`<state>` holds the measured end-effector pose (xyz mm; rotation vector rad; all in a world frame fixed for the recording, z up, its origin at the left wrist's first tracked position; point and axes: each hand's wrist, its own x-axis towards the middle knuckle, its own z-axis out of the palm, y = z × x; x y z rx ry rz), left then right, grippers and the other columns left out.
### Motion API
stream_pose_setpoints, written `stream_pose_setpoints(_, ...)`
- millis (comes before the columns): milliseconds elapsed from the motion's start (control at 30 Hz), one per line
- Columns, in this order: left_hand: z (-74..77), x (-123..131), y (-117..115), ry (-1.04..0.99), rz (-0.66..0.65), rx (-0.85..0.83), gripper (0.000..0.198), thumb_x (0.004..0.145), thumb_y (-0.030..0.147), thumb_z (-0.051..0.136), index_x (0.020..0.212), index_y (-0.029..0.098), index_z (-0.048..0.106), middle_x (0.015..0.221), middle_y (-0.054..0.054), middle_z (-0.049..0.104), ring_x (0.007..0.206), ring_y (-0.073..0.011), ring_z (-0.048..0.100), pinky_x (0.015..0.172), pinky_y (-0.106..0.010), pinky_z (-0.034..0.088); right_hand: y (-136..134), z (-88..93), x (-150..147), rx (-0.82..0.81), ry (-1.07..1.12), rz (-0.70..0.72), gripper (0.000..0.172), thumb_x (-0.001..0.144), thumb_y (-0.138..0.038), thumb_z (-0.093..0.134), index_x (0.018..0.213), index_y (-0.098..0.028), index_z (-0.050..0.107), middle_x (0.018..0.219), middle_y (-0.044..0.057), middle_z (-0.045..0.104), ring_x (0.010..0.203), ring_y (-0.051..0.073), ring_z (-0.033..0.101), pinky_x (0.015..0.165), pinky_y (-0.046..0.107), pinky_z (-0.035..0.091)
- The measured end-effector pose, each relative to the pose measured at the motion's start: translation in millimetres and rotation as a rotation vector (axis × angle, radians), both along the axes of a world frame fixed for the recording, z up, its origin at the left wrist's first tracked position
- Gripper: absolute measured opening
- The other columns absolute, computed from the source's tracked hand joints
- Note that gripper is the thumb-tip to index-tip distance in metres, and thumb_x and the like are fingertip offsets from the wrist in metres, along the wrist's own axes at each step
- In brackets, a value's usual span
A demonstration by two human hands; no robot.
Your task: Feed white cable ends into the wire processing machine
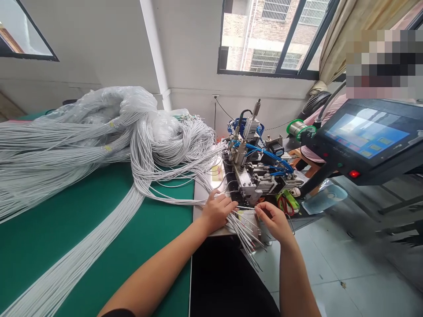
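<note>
clasping wires (243, 233) under curled left hand (218, 213) beside machine (256, 169) | pinching one wire (246, 207) in right hand (271, 218) | likely separating; keep steady next

The left hand (215, 212) rests over white cables (243, 231), right fingers (265, 206) pinching one.

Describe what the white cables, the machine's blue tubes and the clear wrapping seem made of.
White cables: probably plastic-sheathed, smooth, bending in soft loops; any core is too small to judge.
Blue tubes: likely flexible plastic, evenly coloured, curving smoothly.
Clear wrapping: seemingly thin plastic film, given its shiny, see-through creases.
</note>
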<state>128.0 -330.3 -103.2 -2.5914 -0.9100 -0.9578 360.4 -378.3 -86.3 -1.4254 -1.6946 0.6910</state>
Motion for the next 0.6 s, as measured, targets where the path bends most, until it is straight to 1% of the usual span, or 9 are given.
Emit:
stream_pose_setpoints(167, 2.2, 0.1, -1.9, -0.001, 0.008, 0.015, 0.018, 0.094, 0.019, 0.044, 0.092, 0.021, 0.062, 0.076, 0.001, 0.064, 0.076, -0.0134, 0.057, 0.093, -0.036, 0.028, 4.7, -1.5, -0.7, -0.003, 0.025, 0.017, 0.026, 0.089, -0.044, 0.052, 0.08, -0.02, 0.058, 0.074, 0.003, 0.057, 0.07, 0.018, 0.052, 0.063, 0.028, 0.042)
stream_pose_setpoints(267, 2.5, -0.5, -2.3, 0.014, -0.014, 0.031, 0.019, 0.094, 0.017, 0.043, 0.092, 0.021, 0.062, 0.076, 0.001, 0.063, 0.076, -0.0131, 0.057, 0.092, -0.035, 0.029, 6.0, -0.4, -3.5, -0.03, 0.065, 0.03, 0.027, 0.089, -0.045, 0.053, 0.08, -0.019, 0.057, 0.072, 0.002, 0.055, 0.067, 0.017, 0.049, 0.061, 0.027, 0.041)
stream_pose_setpoints(467, 3.1, -1.1, -1.3, 0.071, -0.068, 0.027, 0.021, 0.094, 0.014, 0.041, 0.094, 0.02, 0.061, 0.077, 0.001, 0.063, 0.08, -0.0136, 0.057, 0.09, -0.033, 0.033, 8.4, 0.6, -10.2, -0.062, 0.237, 0.018, 0.032, 0.087, -0.05, 0.054, 0.08, -0.019, 0.056, 0.065, -0.001, 0.048, 0.06, 0.014, 0.042, 0.054, 0.025, 0.037)
stream_pose_setpoints(600, 1.5, -1.1, 0.5, 0.11, -0.108, 0.018, 0.02, 0.093, 0.015, 0.042, 0.094, 0.021, 0.062, 0.079, 0.0, 0.063, 0.08, -0.014, 0.057, 0.087, -0.032, 0.035, 12.8, -3.6, -12.8, -0.091, 0.35, 0.04, 0.035, 0.084, -0.053, 0.058, 0.077, -0.019, 0.055, 0.06, -0.002, 0.043, 0.054, 0.012, 0.038, 0.048, 0.024, 0.033)
